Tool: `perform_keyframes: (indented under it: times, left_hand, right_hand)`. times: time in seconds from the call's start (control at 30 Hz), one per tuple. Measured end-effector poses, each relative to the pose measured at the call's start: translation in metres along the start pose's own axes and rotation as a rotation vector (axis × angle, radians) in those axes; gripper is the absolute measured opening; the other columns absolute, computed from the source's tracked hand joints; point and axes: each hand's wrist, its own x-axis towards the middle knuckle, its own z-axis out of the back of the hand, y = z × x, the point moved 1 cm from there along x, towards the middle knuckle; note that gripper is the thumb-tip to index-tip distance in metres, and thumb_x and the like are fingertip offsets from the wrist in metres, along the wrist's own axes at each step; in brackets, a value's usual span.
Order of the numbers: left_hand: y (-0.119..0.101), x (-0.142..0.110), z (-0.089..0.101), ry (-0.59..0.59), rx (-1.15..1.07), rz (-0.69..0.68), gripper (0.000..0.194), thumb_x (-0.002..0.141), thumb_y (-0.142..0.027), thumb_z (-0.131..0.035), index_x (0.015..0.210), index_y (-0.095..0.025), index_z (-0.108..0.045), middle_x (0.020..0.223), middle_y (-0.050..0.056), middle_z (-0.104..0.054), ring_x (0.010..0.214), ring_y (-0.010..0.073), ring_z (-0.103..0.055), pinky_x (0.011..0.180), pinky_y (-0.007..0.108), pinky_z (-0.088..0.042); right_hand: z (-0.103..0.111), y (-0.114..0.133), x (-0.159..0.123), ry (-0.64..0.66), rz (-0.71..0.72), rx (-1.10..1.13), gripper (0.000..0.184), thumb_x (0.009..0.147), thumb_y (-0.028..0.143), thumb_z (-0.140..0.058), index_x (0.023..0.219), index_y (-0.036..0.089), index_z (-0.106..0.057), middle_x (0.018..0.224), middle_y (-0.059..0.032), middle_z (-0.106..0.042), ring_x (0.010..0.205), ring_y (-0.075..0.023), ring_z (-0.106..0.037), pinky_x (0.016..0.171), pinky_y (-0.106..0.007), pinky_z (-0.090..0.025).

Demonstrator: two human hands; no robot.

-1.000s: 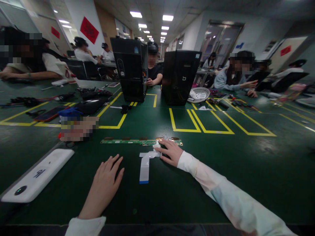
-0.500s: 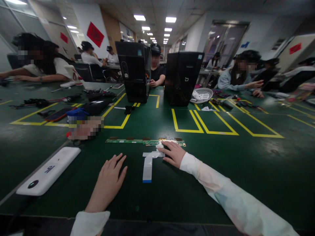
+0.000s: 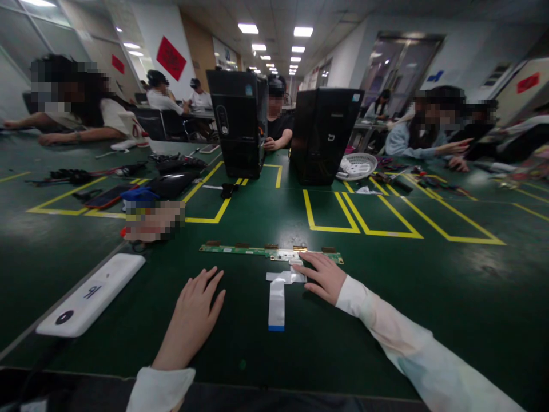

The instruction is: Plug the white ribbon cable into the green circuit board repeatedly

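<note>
A long, thin green circuit board (image 3: pixel 240 250) lies crosswise on the green table in front of me. From its near side a white flat ribbon cable (image 3: pixel 277 303) folds down towards me and ends in a blue tip. My right hand (image 3: pixel 323 276) rests over the right part of the board, fingers stretched and apart. Its fingertips touch the board and the cable near their junction, hiding part of both. To the left, my left hand (image 3: pixel 195 309) lies flat on the table with fingers spread, holding nothing and apart from the cable.
A white power bank-like device (image 3: pixel 92 294) lies at the left. Two black computer towers (image 3: pixel 240 126) stand ahead, with a person behind them. Yellow tape (image 3: pixel 334 230) marks out the table. A white basket (image 3: pixel 359 165) and loose cables (image 3: pixel 86 174) lie farther off. Other people sit around.
The circuit board and its ribbon cable have slid right and slightly towards me along with my right hand. My left hand stays in about the same place.
</note>
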Motion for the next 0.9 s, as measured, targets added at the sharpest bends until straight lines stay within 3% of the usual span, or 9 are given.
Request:
perform_keyframes:
  times: [0.3, 0.63, 0.9]
  left_hand:
    - [-0.002, -0.001, 0.002, -0.018, -0.006, -0.002, 0.050, 0.095, -0.041, -0.036, 0.135, -0.016, -0.053, 0.142, 0.012, -0.053, 0.134, 0.0308, -0.045, 0.111, 0.053, -0.036]
    - [-0.003, -0.001, 0.002, -0.017, 0.020, -0.019, 0.051, 0.095, -0.041, -0.037, 0.135, -0.015, -0.053, 0.141, 0.013, -0.053, 0.133, 0.0321, -0.046, 0.109, 0.054, -0.038]
    - [0.000, -0.001, 0.001, -0.039, 0.031, -0.038, 0.052, 0.096, -0.043, -0.034, 0.134, -0.015, -0.053, 0.140, 0.014, -0.054, 0.132, 0.0324, -0.048, 0.108, 0.054, -0.039]
  right_hand:
    - [0.014, -0.014, -0.056, 0.004, -0.062, 0.002, 0.054, 0.096, 0.053, -0.037, 0.143, 0.027, -0.048, 0.151, -0.0115, -0.038, 0.138, -0.0299, -0.034, 0.110, -0.054, -0.033]
    - [0.034, -0.030, -0.157, -0.099, -0.302, -0.073, 0.047, 0.095, 0.043, -0.043, 0.138, 0.026, -0.054, 0.145, -0.0098, -0.047, 0.133, -0.0270, -0.043, 0.107, -0.049, -0.041]
    - [0.039, -0.062, -0.251, -0.132, -0.462, -0.162, 0.050, 0.092, 0.048, -0.043, 0.137, 0.029, -0.054, 0.145, -0.0084, -0.047, 0.128, -0.0308, -0.050, 0.102, -0.052, -0.047]
